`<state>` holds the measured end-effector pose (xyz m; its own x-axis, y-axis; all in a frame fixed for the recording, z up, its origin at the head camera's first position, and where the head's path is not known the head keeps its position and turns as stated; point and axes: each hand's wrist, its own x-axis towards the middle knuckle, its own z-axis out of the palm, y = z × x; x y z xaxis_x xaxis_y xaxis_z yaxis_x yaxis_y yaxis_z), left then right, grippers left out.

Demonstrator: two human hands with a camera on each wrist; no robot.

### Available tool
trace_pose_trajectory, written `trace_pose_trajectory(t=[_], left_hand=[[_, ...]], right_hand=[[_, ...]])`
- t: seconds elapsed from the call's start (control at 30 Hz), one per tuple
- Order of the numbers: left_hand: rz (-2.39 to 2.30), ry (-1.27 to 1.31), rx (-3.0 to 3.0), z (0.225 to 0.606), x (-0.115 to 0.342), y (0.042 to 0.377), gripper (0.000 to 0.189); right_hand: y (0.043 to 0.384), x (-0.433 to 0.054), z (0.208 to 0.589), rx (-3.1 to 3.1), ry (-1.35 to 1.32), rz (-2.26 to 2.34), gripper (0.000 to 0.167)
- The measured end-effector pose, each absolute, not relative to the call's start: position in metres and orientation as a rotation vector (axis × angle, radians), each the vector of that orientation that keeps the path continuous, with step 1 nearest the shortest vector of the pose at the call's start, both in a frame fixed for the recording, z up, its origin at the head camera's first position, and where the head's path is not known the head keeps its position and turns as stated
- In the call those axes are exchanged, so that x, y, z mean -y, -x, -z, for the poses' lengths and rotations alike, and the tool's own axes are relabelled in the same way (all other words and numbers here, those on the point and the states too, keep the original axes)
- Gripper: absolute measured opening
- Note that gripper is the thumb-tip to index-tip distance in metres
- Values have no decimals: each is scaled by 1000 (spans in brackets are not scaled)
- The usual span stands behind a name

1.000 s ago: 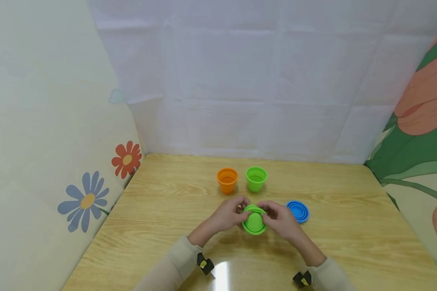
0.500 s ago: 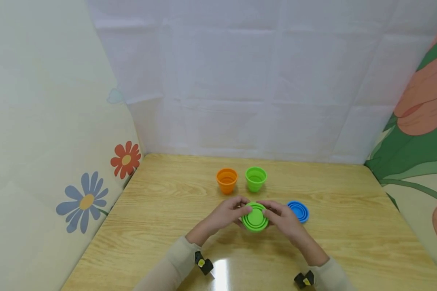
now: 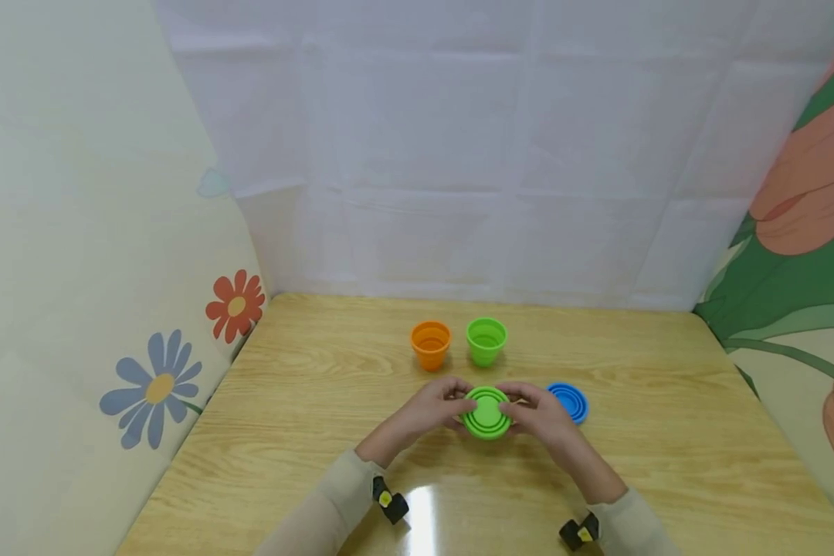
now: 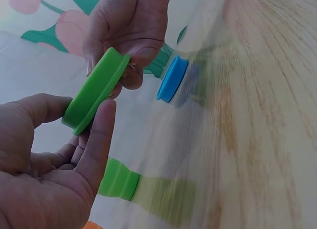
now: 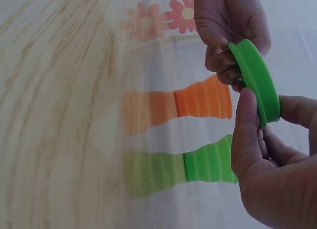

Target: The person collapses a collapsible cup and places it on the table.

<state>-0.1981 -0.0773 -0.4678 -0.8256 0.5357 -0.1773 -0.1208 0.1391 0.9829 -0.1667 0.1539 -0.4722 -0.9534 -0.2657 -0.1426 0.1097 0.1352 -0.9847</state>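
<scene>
One collapsed green cup [image 3: 487, 414], fingertip-held
Left hand [image 3: 431, 406] and right hand [image 3: 544, 417] pinch opposite edges; collapsed blue cup [image 3: 571, 403] beside right fingers [image 5: 246, 130]

Creased white cloth [image 3: 417, 154] behind wooden table [image 3: 306, 378]

- The wooden tabletop [image 3: 667, 432] was light yellow-brown with visible grain.
- Behind it, a white sheet [image 3: 417, 154] hung creased in a grid of folds.
- The pale left wall [image 3: 76, 193] bore a blue-grey flower [image 3: 158, 388] and a smaller red flower [image 3: 236, 306].
- Large pink blooms [image 3: 813, 177] and green leaves [image 3: 771, 286] decorated the right wall [image 3: 792, 401].
- A white glare [image 3: 422, 521] lay on the near part of the tabletop.
</scene>
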Motion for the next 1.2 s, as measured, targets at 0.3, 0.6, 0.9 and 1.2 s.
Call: trace_pose_trajectory(t=[0.3, 0.6, 0.9, 1.2], left_hand=[[-1773, -364, -1910, 472, 77, 200, 34], [-1862, -465, -1927, 474, 78, 200, 34], [-1734, -773, -2356, 472, 76, 199, 24], [-1507, -1319, -2690, 474, 73, 191, 25]], right_hand=[[170, -157, 477, -2062, 91, 1941, 47], [170, -162, 475, -1947, -20, 2010, 49], [174, -163, 473, -1802, -134, 2086, 49], [174, -168, 472, -1658, -22, 2106, 34]])
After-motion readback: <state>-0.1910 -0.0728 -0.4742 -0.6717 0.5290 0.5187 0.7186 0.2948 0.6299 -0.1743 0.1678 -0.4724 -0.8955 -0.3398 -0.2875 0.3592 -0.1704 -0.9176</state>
